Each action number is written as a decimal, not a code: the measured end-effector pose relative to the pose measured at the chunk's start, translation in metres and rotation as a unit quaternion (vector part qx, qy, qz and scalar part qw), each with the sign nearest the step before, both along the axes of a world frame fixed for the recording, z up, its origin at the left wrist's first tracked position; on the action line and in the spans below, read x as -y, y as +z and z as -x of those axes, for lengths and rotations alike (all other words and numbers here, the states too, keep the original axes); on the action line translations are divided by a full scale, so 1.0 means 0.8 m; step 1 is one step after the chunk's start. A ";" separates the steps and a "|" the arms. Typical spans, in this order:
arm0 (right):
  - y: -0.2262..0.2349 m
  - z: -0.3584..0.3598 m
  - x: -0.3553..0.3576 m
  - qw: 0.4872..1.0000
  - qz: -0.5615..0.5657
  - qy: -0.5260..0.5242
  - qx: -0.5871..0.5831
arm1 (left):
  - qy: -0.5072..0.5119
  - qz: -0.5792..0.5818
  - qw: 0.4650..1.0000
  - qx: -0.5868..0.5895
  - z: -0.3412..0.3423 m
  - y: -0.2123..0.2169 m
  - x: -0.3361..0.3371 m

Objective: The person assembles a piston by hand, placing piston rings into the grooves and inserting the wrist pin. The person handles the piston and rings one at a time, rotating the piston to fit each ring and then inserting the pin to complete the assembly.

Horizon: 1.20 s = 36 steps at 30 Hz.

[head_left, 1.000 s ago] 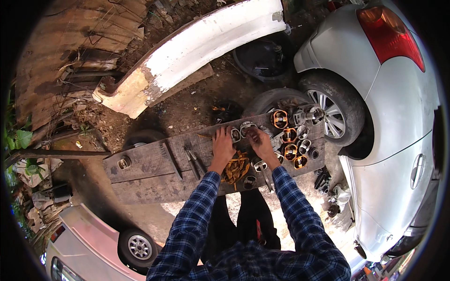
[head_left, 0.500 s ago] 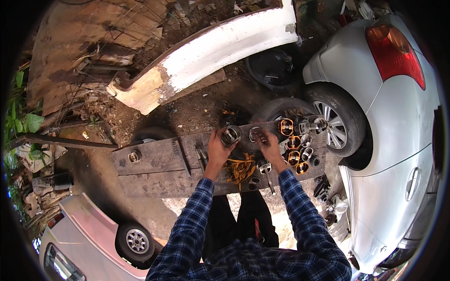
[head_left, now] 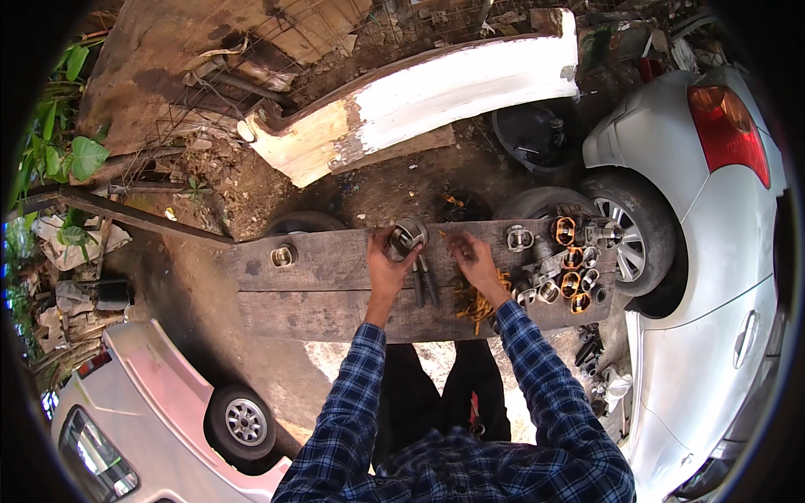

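My left hand [head_left: 389, 267] is closed around a grey metal piston [head_left: 410, 233], held above the far edge of a wooden bench [head_left: 327, 314]. To its right, my right hand [head_left: 475, 261] has its fingers drawn together at the tips; what they hold, if anything, is too small to make out. Between my hands lies a tool with two dark handles [head_left: 426, 285], its upper part partly hidden by the piston. A tangle of yellow straps or cloth [head_left: 481, 308] lies by my right wrist. Another silver piston [head_left: 519, 238] sits right of my right hand.
Several pistons, some with orange marking [head_left: 572, 257], crowd the bench's right end. One piston [head_left: 283, 256] stands alone at the left. A silver car [head_left: 708, 251] is close on the right, a pinkish car body [head_left: 159, 386] at lower left. Beyond lies a white-painted panel [head_left: 453, 88].
Both hands have moved left along the bench, the left one carrying the piston. My right hand has come away from the silver piston now to its right. The whole view has shifted too.
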State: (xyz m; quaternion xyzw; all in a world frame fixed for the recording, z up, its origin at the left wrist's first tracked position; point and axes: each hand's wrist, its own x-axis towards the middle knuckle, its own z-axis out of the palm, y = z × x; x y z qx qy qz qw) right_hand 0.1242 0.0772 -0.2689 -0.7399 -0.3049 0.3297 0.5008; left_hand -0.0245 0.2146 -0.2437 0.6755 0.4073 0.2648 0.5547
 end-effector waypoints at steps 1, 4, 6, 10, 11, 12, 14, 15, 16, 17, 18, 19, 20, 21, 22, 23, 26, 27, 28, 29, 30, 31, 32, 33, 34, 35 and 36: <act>-0.005 0.015 -0.003 1.000 0.015 0.004 0.018 | 0.011 0.058 0.997 0.047 0.012 -0.006 -0.009; -0.029 0.072 -0.011 0.996 0.078 -0.003 0.051 | 0.000 0.232 0.963 0.136 0.055 -0.012 -0.033; -0.047 0.111 -0.014 0.990 0.116 -0.007 0.076 | -0.009 0.303 0.938 0.166 0.078 -0.010 -0.047; -0.078 0.187 -0.025 0.973 0.199 -0.034 0.110 | -0.032 0.372 0.913 0.165 0.111 -0.003 -0.076; -0.082 0.202 -0.029 0.960 0.230 -0.046 0.152 | -0.039 0.390 0.906 0.159 0.117 -0.002 -0.083; -0.087 0.214 -0.032 0.942 0.281 -0.054 0.174 | -0.056 0.407 0.893 0.184 0.121 -0.002 -0.089; -0.091 0.230 -0.038 0.922 0.329 -0.056 0.198 | -0.086 0.441 0.864 0.225 0.130 -0.004 -0.098; -0.093 0.235 -0.041 0.907 0.362 -0.064 0.206 | -0.088 0.451 0.854 0.243 0.134 -0.004 -0.101; -0.093 0.237 -0.044 0.906 0.365 -0.076 0.203 | -0.087 0.462 0.845 0.254 0.138 -0.005 -0.102; -0.094 0.237 -0.045 0.903 0.364 -0.097 0.208 | -0.077 0.478 0.838 0.251 0.142 -0.006 -0.104; -0.094 0.235 -0.047 0.899 0.374 -0.113 0.199 | -0.088 0.487 0.823 0.279 0.145 -0.006 -0.105; -0.094 0.233 -0.047 0.899 0.367 -0.117 0.208 | -0.088 0.500 0.811 0.291 0.148 -0.006 -0.105; -0.093 0.229 -0.048 0.899 0.373 -0.115 0.200 | -0.090 0.517 0.793 0.309 0.151 -0.005 -0.106; -0.093 0.225 -0.048 0.896 0.389 -0.111 0.184 | -0.090 0.527 0.788 0.305 0.154 -0.005 -0.107; -0.092 0.221 -0.047 0.902 0.375 -0.106 0.186 | -0.091 0.543 0.776 0.307 0.156 -0.004 -0.109; -0.090 0.218 -0.047 0.905 0.373 -0.099 0.180 | -0.091 0.558 0.765 0.309 0.157 -0.003 -0.110; -0.081 0.209 -0.045 0.917 0.349 -0.113 0.154 | -0.095 0.592 0.721 0.347 0.159 0.002 -0.112; -0.075 0.207 -0.044 0.920 0.344 -0.122 0.146 | -0.098 0.586 0.723 0.352 0.160 0.006 -0.111; -0.068 0.205 -0.042 0.933 0.294 -0.135 0.160 | -0.105 0.582 0.722 0.360 0.159 0.011 -0.111; -0.059 0.204 -0.040 0.941 0.249 -0.145 0.176 | -0.109 0.584 0.715 0.369 0.159 0.017 -0.110; -0.048 0.202 -0.039 0.945 0.232 -0.159 0.168 | -0.107 0.584 0.716 0.368 0.157 0.026 -0.109; -0.035 0.200 -0.035 0.960 0.195 -0.166 0.116 | -0.105 0.590 0.711 0.367 0.157 0.036 -0.109; -0.020 0.198 -0.029 0.966 0.184 -0.174 0.040 | -0.102 0.596 0.707 0.367 0.156 0.048 -0.108; -0.005 0.196 -0.024 0.967 0.170 -0.185 -0.039 | -0.119 0.590 0.706 0.372 0.153 0.061 -0.109; 0.011 0.195 -0.019 0.969 0.149 -0.183 -0.077 | -0.135 0.585 0.706 0.376 0.151 0.075 -0.108; 0.027 0.195 -0.012 0.968 0.127 -0.184 -0.119 | -0.152 0.580 0.705 0.379 0.150 0.089 -0.106; 0.043 0.192 -0.006 0.963 0.106 -0.185 -0.167 | -0.171 0.575 0.701 0.385 0.147 0.104 -0.103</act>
